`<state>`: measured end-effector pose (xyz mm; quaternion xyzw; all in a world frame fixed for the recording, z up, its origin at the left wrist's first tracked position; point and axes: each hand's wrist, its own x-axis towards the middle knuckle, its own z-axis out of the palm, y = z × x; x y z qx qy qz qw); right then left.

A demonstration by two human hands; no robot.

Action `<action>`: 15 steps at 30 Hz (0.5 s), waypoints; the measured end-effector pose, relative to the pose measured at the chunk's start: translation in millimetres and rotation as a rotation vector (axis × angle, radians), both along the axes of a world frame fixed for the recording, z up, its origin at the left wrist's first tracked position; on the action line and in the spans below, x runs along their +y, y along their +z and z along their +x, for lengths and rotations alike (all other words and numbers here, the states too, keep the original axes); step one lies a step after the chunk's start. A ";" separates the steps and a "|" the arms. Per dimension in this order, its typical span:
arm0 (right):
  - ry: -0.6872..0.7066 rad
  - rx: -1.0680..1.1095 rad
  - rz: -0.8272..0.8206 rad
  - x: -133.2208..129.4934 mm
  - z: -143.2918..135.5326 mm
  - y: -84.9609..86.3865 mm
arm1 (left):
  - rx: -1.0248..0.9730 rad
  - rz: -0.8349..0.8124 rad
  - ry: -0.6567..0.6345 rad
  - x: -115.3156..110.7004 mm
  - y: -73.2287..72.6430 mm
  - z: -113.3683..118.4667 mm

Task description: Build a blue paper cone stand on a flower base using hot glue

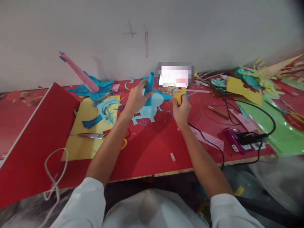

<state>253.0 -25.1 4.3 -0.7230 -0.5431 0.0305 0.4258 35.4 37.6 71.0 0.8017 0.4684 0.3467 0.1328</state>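
My left hand [139,96] is closed around a blue rolled paper tube [150,83], which stands nearly upright. Under and beside the tube lies a light blue paper cutout [155,102] with rounded lobes and strips. My right hand [181,110] grips a yellow glue gun [178,92], its front end turned left toward the tube. Thin paper scraps [169,90] lie around the glue gun. A black cord [209,139] runs from below my right hand across the table. Where the tube's base meets the cutout is partly hidden by my left fingers.
Scissors [91,135] rest on yellow paper [78,139] at left, beside an upright red board [40,136]. A pink tube [80,72] stands on blue paper petals [104,85]. A lit screen [175,76] leans at the back. A purple power strip [231,141] and green sheets [282,139] lie right.
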 end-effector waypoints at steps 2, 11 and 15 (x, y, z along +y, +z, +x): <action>-0.008 0.016 0.014 -0.9 0.9 1.8 | 0.014 0.000 0.007 1.1 -0.3 1.0; 0.037 0.222 0.117 3.7 8.2 -0.4 | -0.094 0.080 0.098 -2.5 6.6 -4.4; 0.021 0.227 0.110 2.2 4.8 3.4 | -0.074 0.074 0.097 -10.8 2.5 10.4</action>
